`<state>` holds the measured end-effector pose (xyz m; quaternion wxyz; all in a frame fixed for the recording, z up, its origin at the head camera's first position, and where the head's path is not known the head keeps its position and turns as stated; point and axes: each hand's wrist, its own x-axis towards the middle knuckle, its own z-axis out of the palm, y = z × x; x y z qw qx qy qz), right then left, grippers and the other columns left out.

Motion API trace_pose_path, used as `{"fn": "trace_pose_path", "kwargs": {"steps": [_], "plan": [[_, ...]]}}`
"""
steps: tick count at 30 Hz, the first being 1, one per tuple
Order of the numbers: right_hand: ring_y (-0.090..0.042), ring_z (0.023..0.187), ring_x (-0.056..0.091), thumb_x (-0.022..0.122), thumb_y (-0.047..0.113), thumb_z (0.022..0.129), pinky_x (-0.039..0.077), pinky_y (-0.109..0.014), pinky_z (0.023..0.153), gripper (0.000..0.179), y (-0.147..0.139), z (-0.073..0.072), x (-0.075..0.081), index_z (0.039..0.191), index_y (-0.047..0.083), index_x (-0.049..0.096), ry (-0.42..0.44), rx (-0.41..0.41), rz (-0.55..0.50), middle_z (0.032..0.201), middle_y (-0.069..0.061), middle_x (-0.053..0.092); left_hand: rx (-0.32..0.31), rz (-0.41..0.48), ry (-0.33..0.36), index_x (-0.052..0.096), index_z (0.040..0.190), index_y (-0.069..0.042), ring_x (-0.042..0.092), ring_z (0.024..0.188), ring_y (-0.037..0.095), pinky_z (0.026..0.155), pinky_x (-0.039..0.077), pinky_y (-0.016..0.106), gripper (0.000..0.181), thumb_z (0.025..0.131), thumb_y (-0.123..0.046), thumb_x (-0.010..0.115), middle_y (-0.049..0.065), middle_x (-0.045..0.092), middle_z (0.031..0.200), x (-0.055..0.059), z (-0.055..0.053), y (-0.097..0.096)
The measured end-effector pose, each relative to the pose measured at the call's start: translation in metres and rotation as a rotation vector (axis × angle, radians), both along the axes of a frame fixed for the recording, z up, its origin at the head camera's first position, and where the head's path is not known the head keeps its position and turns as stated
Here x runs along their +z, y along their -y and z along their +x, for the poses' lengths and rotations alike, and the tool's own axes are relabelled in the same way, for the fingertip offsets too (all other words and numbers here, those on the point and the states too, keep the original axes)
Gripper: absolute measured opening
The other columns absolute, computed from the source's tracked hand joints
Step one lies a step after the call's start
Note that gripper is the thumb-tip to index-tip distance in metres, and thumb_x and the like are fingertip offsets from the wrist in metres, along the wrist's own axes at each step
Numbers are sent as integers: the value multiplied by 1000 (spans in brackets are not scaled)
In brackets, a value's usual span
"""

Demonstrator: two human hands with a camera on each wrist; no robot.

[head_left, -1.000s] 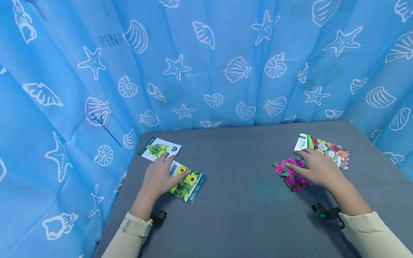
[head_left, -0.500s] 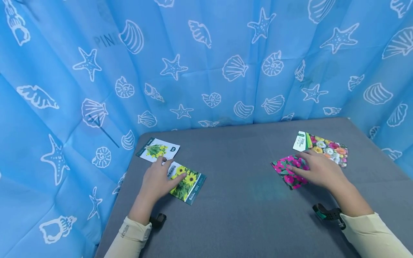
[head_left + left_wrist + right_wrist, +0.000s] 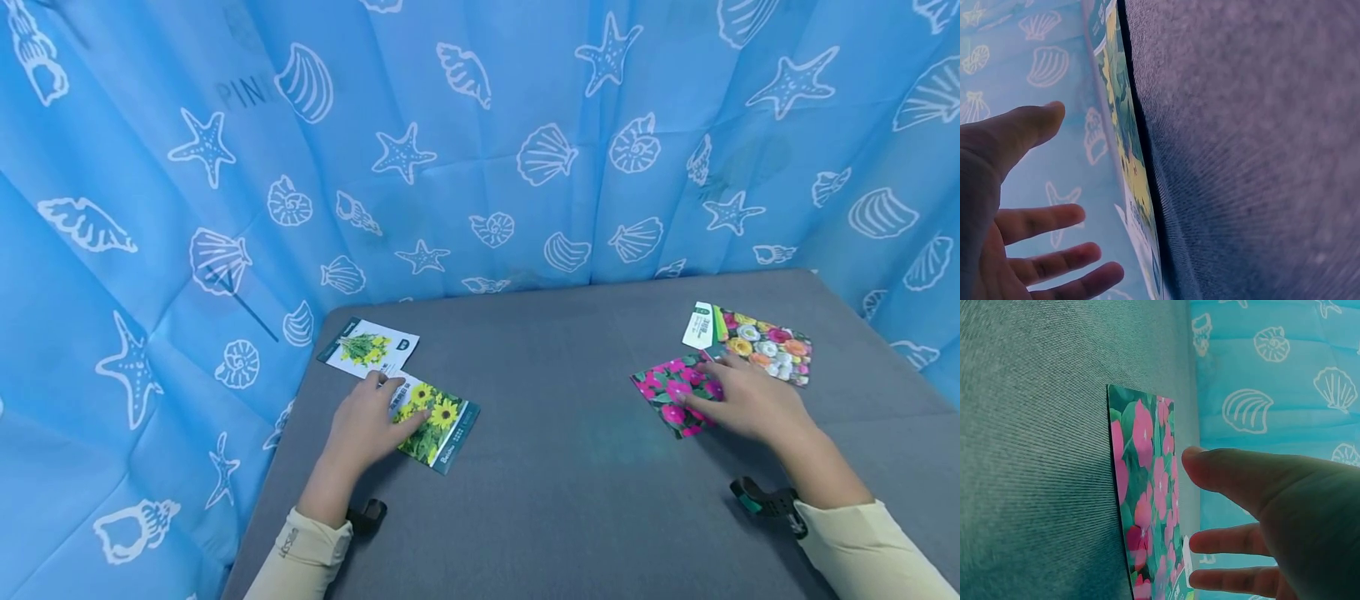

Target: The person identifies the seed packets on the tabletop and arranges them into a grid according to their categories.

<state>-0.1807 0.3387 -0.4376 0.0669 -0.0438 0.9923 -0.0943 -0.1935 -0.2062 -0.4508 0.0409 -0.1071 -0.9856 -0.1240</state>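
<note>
In the head view my left hand (image 3: 363, 425) hovers beside a seed packet with yellow daisy-like flowers (image 3: 444, 414), partly covering it. Its fingers are spread and relaxed; the left wrist view shows them apart from the packet (image 3: 1127, 144). A white packet with yellow blossoms (image 3: 365, 348) lies just behind, touching or overlapped by the first. My right hand (image 3: 753, 400) is held over a magenta-flower packet (image 3: 671, 390), fingers loose and holding nothing. Behind that hand lies a packet with multicoloured blooms (image 3: 772, 346), partly hidden by the hand.
All the packets lie flat on a grey cloth-covered table (image 3: 540, 483). A blue curtain with white shells and starfish (image 3: 480, 167) hangs along the back and sides. Black bands (image 3: 367, 517) are on both wrists.
Both hands have drawn back slightly towards the person, the right one also a little to the right. The packets stay in place; the head view has shifted slightly.
</note>
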Motion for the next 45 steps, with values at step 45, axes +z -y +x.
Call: {"fn": "trace_pose_path", "kwargs": {"steps": [45], "plan": [[-65, 123, 52, 66, 65, 97, 54, -77, 80, 88, -3, 6, -8, 147, -7, 54, 33, -13, -10, 143, -44, 47, -6, -22, 140, 68, 140, -7, 62, 99, 26, 76, 56, 46, 69, 94, -58, 74, 16, 66, 122, -6, 8, -13]]}}
